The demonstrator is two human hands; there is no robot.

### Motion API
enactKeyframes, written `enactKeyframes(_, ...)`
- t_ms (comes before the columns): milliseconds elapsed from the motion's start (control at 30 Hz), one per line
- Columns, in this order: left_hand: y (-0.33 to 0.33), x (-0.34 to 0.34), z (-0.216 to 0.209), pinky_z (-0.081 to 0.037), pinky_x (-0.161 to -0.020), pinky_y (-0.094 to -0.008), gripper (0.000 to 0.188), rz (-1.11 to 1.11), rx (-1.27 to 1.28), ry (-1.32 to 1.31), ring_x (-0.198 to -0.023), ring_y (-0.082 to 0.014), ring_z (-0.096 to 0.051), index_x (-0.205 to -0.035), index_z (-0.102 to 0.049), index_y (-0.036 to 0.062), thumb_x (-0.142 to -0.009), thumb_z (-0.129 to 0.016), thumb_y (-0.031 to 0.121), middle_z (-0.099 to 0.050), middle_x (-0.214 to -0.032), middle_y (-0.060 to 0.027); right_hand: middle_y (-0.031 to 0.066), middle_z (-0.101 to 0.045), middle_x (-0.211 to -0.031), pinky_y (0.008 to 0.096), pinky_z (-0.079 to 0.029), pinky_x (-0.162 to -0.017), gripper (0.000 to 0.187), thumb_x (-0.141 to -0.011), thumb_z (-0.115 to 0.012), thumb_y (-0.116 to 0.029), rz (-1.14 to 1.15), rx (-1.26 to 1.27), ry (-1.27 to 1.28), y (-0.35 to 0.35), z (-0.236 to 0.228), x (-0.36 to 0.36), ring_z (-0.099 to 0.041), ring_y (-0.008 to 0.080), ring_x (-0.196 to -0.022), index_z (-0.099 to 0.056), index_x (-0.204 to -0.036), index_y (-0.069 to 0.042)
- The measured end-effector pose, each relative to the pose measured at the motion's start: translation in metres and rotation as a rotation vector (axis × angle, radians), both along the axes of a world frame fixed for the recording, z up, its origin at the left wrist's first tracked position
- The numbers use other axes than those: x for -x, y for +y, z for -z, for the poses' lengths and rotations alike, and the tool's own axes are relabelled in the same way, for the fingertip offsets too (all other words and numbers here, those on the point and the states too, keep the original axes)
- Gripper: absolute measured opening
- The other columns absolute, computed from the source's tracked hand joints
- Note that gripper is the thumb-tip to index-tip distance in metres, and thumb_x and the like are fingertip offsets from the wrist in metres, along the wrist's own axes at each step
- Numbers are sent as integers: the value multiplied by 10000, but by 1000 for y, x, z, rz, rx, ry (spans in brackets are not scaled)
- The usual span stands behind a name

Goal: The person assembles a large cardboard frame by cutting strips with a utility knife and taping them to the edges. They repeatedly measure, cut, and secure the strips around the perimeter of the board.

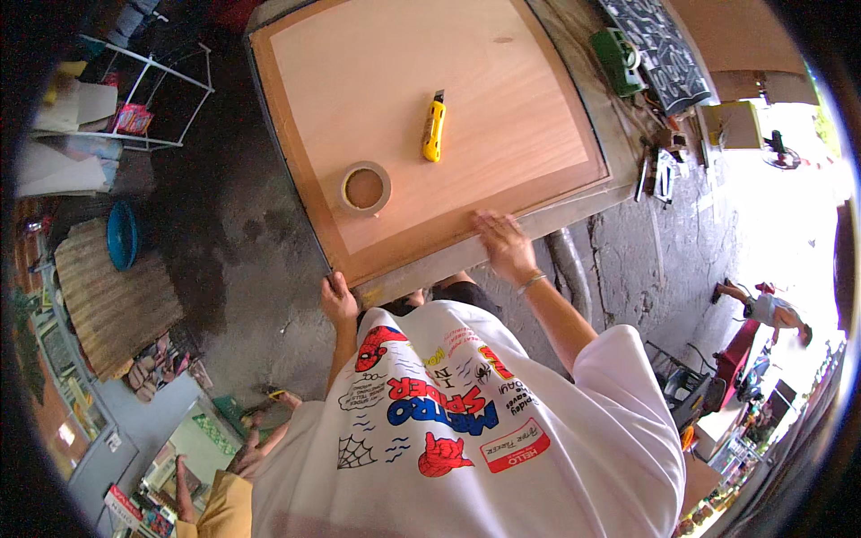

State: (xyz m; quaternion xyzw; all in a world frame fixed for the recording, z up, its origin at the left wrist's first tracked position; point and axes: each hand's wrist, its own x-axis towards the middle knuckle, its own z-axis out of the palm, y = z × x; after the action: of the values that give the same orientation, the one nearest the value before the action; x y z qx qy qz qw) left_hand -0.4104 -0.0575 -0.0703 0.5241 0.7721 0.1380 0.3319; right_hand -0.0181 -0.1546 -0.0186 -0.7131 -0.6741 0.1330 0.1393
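A wide wooden panel [430, 54], pale in the middle with a darker brown border, lies on a work table in front of me. My left hand [339, 299] grips its near left corner, thumb on top and the other fingers mostly hidden. Flat on the near border rests my right hand [505, 246], fingers stretched out and holding nothing. On the panel are a roll of tape [365, 208], lying on its side face near the left, and a yellow utility knife [434, 130] with its dark tip pointing away from me.
Beyond the panel's right side, the table [574, 193] carries a green tape dispenser [619, 61] and a dark patterned sheet [659, 49]. A white metal rack [170, 67] stands far left, near a blue basin [123, 236]. People are at lower left and far right.
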Motion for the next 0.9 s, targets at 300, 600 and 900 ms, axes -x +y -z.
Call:
enactKeyframes(300,-9,5,38,-520,-775,-488,527,-38,-315,-111,-913,-452,-682,-1007,-622,-65,-1082,-518,446,-694,-1002,-274,169,-627,-1422,462,-434,-1138,446,-1054,-538,-340,535,237,4,14,-25,-170,-545,364,-1356,-597,-1429,-106)
enactKeyframes(600,81,-3,2,-435,-1023,-411,581,-175,-201,-251,-1184,-279,-597,-1240,-631,-28,-1084,-486,513,-658,-1235,-165,262,-615,-1310,567,-464,-1026,662,-992,-551,-582,889,177,-151,53,26,-310,-563,475,-1238,-606,-1357,-33)
enactKeyframes(900,104,32,17,-430,-1099,-433,634,-332,-7,-125,-1334,-374,-556,-1410,-566,-49,-1048,-574,471,-575,-1450,-248,226,-621,-1188,567,-432,-1002,596,-987,-575,-587,806,267,49,3,13,-284,-586,419,-1177,-607,-1200,-32)
